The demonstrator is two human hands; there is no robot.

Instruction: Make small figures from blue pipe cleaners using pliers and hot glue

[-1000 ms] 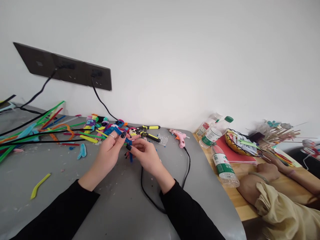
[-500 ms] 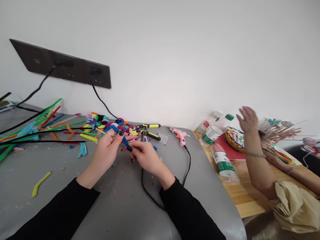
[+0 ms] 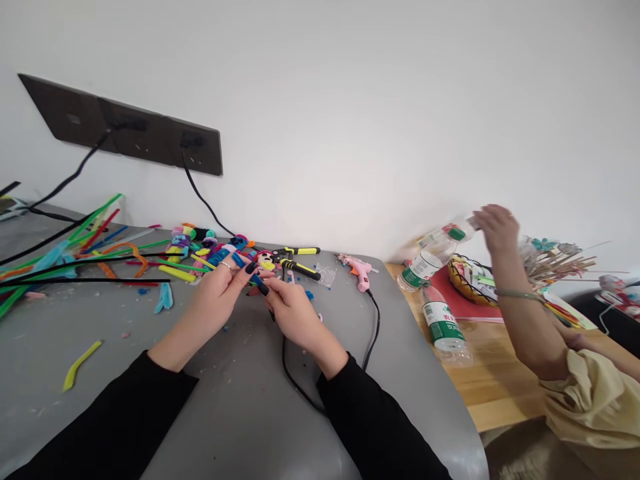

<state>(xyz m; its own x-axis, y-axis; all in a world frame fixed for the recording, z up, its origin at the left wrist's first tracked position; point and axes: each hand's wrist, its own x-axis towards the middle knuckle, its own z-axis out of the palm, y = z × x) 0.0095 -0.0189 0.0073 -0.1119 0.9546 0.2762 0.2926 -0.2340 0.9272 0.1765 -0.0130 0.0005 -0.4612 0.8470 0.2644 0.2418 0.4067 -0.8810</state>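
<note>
A short blue pipe cleaner piece [image 3: 242, 259] is pinched between my two hands over the grey table [image 3: 240, 413]. My left hand [image 3: 218, 290] grips its upper part between thumb and fingers. At its lower end, my right hand [image 3: 290, 307] closes on it with thumb and fingertips. Just behind my hands lie colourful pipe cleaner figures [image 3: 187, 243], one with a yellow face [image 3: 265, 261], and pliers with yellow-black handles [image 3: 300, 269].
Loose pipe cleaners [image 3: 100, 263] spread on the left; a yellow piece [image 3: 80, 365] lies nearer. A pink glue gun [image 3: 361, 272] with a black cord rests at right. Plastic bottles [image 3: 444, 327] and a basket [image 3: 465, 283] are on the wooden table [image 3: 493, 393], beside another person's arm [image 3: 525, 313].
The blue piece, bent before, now looks straighter between my hands. The other person's raised hand has lowered slightly and now touches a clear bottle, which has tilted.
</note>
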